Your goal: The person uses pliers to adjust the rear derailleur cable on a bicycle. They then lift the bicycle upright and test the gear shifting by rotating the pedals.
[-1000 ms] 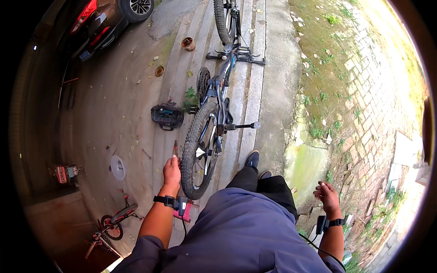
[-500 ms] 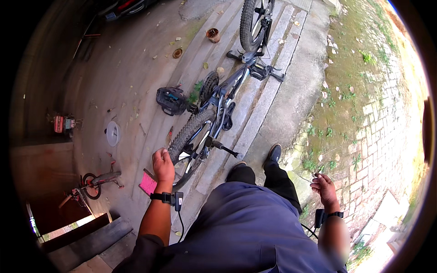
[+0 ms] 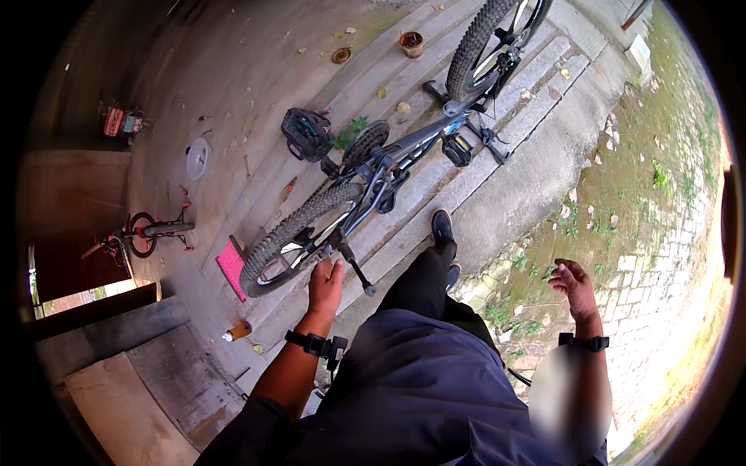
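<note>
The left hand point(image 3: 325, 289), back uppermost, is held with thumb and fingers pointing forward at the near end of an upturned grey-and-black bicycle with blue accents point(image 3: 420, 141); whether it grips or touches any part cannot be told. The right hand point(image 3: 575, 289) is raised well to the right of the bicycle, its fingers curled inward; whether anything lies between them cannot be told. The bicycle rests wheels-up, slanting away to the upper right across pale grey stone steps point(image 3: 530, 78). Its nearer wheel, with a black knobbly tyre point(image 3: 280, 231), stands just beyond and to the left of the left hand, while a black rod-shaped kickstand with a grey tip point(image 3: 358, 272) juts out just beside that hand, on its right. The tyre stands between the left hand and a bright pink rectangular mat point(image 3: 231, 269). Farther left, a slender red-handled tool point(image 3: 288, 187) lies near the tyre, and a black fabric tool bag point(image 3: 307, 133) sits beside a green leafy plant point(image 3: 350, 132). Outlying items include a brown cylindrical container with a white end point(image 3: 239, 332), a small red-and-black bicycle point(image 3: 159, 228), a round whitish plastic tub point(image 3: 199, 159) and a brown flowerpot point(image 3: 412, 44).
</note>
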`<state>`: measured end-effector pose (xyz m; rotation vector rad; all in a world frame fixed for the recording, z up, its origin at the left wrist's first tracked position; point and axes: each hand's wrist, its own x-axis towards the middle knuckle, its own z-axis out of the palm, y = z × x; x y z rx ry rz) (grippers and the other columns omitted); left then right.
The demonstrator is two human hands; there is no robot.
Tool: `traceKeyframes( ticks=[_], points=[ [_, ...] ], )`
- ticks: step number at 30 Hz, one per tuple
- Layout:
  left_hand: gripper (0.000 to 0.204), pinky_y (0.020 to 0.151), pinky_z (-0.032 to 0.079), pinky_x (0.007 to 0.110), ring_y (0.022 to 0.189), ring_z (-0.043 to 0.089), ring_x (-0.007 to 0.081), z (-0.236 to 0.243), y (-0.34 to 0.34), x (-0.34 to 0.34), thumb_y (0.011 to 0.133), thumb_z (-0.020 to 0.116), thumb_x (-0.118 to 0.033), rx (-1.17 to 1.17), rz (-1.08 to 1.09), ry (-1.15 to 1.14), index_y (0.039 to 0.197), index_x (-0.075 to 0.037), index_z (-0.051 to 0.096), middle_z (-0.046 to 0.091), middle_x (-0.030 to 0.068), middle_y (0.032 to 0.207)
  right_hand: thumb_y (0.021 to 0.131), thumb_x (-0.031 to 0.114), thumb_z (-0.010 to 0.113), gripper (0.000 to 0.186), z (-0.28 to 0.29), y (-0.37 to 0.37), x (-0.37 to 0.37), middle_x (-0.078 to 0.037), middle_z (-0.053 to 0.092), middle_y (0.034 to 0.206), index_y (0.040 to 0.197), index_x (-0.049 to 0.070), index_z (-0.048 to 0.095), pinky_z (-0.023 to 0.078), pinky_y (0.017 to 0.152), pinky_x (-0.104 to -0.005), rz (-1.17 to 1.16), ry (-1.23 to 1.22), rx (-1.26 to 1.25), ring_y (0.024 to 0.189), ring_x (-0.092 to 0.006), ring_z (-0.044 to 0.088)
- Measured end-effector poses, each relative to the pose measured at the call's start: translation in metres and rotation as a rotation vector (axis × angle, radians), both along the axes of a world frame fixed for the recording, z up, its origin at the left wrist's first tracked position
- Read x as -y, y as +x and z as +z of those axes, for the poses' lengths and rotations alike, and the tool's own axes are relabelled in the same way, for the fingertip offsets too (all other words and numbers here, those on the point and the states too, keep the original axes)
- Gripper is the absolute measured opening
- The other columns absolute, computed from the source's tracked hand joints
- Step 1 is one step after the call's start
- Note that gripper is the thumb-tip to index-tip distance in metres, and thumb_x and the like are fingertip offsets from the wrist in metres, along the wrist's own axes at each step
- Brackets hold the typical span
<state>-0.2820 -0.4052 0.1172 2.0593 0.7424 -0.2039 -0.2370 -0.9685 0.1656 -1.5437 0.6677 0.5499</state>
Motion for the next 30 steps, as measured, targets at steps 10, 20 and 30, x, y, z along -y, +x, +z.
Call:
traceKeyframes(
  ticks=[10, 20, 30],
  points=[
    [0.034, 0.069, 0.051, 0.033, 0.087, 0.066, 0.0193, 0.007, 0.028, 0.059, 0.097, 0.061, -0.04, -0.368, 0.497, -0.408, 0.109, -0.008, 0.058, 0.064, 0.0046, 0.098, 0.093, 0.024, 0.072, 0.044, 0.001, 0.208, -0.088, -0.007, 0.067, 0.106, 0.127, 0.0, 0.06, 0.052, 0.079, -0.0286, 0.442, -0.029, 0.169, 0.087, -0.0133, 0.064],
    [0.033, 0.059, 0.053, 0.034, 0.076, 0.071, 0.0238, -0.004, 0.03, 0.078, 0.103, 0.049, -0.023, -0.339, 0.727, -0.562, 0.126, 0.0, 0.044, 0.068, 0.0139, 0.1, 0.084, 0.042, 0.073, 0.066, -0.066, 0.302, -0.189, -0.021, 0.056, 0.123, 0.132, 0.001, 0.053, 0.047, 0.098, -0.0456, 1.017, -0.548, 0.604, 0.117, -0.037, 0.055],
    [0.028, 0.064, 0.054, 0.033, 0.081, 0.072, 0.0231, -0.008, 0.036, 0.103, 0.103, 0.045, -0.025, -0.308, 0.809, -0.433, 0.119, -0.001, 0.047, 0.069, 0.0138, 0.102, 0.088, 0.048, 0.061, 0.047, -0.107, 0.351, -0.229, -0.02, 0.06, 0.126, 0.113, 0.009, 0.066, 0.049, 0.098, -0.0428, 1.445, -0.5, 0.243, 0.115, -0.0364, 0.059]
  ],
)
